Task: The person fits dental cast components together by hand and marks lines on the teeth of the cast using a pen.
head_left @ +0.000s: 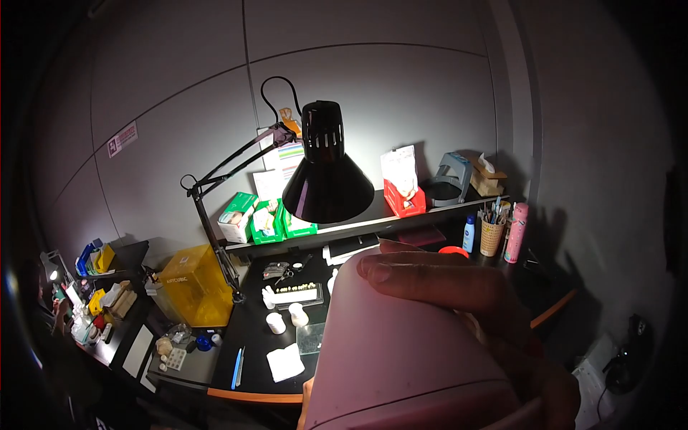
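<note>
As fingers [412, 282] clasp it, the pink casing [401, 351] points upper left.

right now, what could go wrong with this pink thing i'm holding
The pink thing hides part of the desk, so something behind it could get knocked unseen. Raised or swung, it might bump the lamp. The blue tool lies near the front edge and could be brushed off.

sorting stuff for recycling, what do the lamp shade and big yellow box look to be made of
Lamp shade: glossy black, probably painted metal given its bright highlights, though hard plastic is possible. Yellow box: smooth, tinted plastic, likely acrylic, since it looks shiny and see-through.
</note>
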A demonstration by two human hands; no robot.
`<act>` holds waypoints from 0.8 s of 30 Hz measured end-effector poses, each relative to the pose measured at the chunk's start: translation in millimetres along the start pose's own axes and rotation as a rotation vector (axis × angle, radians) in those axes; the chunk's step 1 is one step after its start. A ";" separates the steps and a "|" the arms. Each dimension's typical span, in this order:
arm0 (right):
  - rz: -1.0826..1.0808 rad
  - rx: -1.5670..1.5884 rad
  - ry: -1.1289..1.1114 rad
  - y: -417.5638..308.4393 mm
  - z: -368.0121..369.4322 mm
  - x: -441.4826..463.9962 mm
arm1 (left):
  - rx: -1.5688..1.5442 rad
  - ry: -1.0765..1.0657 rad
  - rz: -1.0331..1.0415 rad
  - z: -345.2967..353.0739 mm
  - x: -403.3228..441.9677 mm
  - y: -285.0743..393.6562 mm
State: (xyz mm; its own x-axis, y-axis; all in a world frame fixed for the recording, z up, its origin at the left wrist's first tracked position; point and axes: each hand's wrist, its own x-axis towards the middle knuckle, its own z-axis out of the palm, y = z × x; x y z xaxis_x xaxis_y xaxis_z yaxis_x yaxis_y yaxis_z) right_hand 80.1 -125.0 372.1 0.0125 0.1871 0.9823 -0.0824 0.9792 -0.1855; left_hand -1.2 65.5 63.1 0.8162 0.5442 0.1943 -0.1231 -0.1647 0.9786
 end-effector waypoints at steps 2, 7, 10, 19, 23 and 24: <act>-0.003 -0.018 -0.012 -1.3 0.2 1.3 | -0.019 -0.008 -0.002 0.4 -1.8 4.6; 0.006 -0.061 -0.012 -5.0 2.5 0.4 | -0.040 -0.033 0.054 1.1 -8.2 27.5; 0.041 -0.053 0.031 -3.2 6.9 -8.2 | -0.039 -0.043 0.014 -2.0 -1.3 1.6; 0.086 -0.022 -0.120 -6.4 5.0 -1.5 | -0.028 -0.044 -0.016 -3.1 -4.4 3.7; -0.082 -0.263 -0.258 -4.0 -10.3 6.4 | -0.031 -0.050 -0.014 -3.9 -3.5 6.7; -0.093 -0.336 -0.258 -7.5 -9.2 9.0 | -0.031 -0.051 -0.017 -4.1 -3.8 6.7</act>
State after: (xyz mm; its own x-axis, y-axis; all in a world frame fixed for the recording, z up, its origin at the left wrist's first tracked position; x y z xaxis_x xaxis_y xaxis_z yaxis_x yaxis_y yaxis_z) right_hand 90.0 -130.0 382.1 -0.2487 0.1126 0.9620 0.2364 0.9702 -0.0524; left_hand -7.4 65.7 69.3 0.8457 0.5044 0.1743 -0.1256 -0.1292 0.9836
